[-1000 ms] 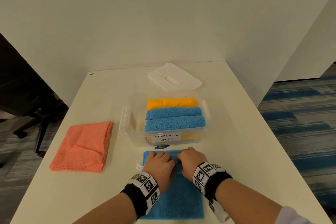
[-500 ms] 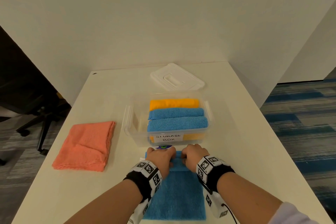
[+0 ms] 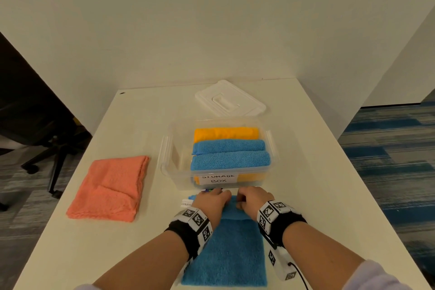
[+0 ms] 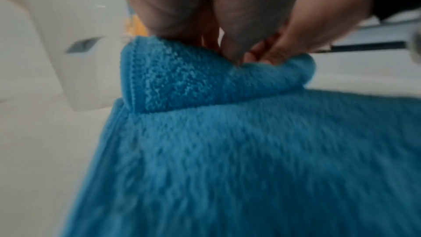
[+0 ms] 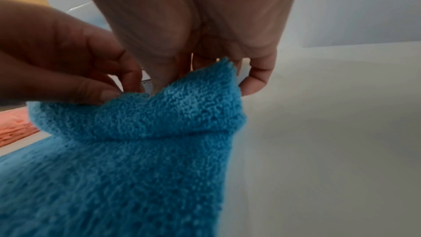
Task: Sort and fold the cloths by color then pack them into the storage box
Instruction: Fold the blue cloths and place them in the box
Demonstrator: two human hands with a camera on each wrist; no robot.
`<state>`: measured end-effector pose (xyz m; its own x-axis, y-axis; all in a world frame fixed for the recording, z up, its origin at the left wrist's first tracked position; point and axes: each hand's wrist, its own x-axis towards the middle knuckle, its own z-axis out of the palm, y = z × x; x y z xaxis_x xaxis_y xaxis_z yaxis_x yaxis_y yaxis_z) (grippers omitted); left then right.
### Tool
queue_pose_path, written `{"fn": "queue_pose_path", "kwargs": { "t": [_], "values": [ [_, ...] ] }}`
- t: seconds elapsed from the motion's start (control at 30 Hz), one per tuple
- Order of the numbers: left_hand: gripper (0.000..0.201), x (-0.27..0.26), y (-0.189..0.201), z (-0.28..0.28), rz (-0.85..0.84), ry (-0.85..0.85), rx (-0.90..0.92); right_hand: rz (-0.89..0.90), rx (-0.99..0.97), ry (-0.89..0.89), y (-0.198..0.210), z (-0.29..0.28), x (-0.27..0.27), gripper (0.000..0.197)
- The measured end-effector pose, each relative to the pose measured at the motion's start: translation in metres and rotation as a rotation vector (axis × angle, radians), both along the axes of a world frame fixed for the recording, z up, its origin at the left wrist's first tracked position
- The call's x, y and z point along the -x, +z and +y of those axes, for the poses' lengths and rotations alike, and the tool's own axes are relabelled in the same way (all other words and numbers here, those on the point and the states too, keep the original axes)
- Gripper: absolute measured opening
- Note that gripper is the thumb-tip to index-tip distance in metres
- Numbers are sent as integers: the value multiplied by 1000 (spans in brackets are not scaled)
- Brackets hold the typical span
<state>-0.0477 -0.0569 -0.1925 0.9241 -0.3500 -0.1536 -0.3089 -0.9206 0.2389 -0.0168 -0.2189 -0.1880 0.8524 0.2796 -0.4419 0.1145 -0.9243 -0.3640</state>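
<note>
Blue terry cloth (image 3: pixel 231 254) lies flat on the white tabletop (image 3: pixel 329 195), right in front of the person. Long axis runs near-to-far, far end pointing at the storage box (image 3: pixel 169 155). That far end is turned back toward the person into a short roll, just short of the box's front wall.

Left hand (image 3: pixel 211 202) grip: fingers curled over the left part of the roll, thumb under the fold, pinching it. Right hand (image 3: pixel 254 200) grip: same on the right part, fingers curled round the rolled edge. Hands sit side by side, nearly touching. Wrist views confirm both: thick looped pile, stitched hem visible at the roll's left end (image 4: pixel 134 71); roll is only one turn deep. A white tag (image 3: pixel 187 203) pokes out at the cloth's left side.

Box is clear plastic, open, paper label on the front reading "STORAGE BOX". Inside, on the right side: two blue rolled cloths (image 3: pixel 229 160) toward the front, one yellow roll (image 3: pixel 226 133) behind, all lying crosswise; more yellow shows through the front wall lower down. Left part of the box shows no cloth.

White lid (image 3: pixel 230 99) lies flat behind the box. Folded coral cloth (image 3: pixel 108 188) sits well to the left of the box, apart from everything else.
</note>
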Motion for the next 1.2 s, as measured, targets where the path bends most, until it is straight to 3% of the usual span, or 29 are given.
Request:
{"fn": "queue_pose_path", "kwargs": {
  "t": [0.13,0.17,0.27,0.33,0.43,0.57,0.67,0.83,1.0,1.1,1.2],
  "values": [
    [40,13,-13,-1,-155,-99,102,-12,-66,-30,-2,-3,2,21],
    [36,16,-17,2,-207,-100,114,-7,-93,-46,-4,-5,3,26],
    [22,31,-18,7,-286,-100,29,-29,-158,-74,-9,-7,5,33],
    [30,41,-13,10,-263,-126,-56,-73,-172,-58,-10,-7,7,34],
    [40,40,-18,12,-230,-134,-82,-290,-90,65,-7,-1,12,30],
    [33,26,-20,11,-189,-138,-112,-592,-16,282,-20,8,35,35],
    [36,19,-14,12,-122,-147,-152,-584,-78,315,-33,1,45,38],
    [43,15,-10,10,-88,-81,-162,-522,-8,329,-40,-3,40,54],
    [63,20,-1,-5,64,-59,-330,-502,71,375,-39,0,36,53],
    [75,24,-4,-8,47,-27,-383,-509,87,382,-38,0,32,54],
    [61,21,-22,-6,-39,-6,-325,-487,96,384,-34,1,29,57]
  ]
}}
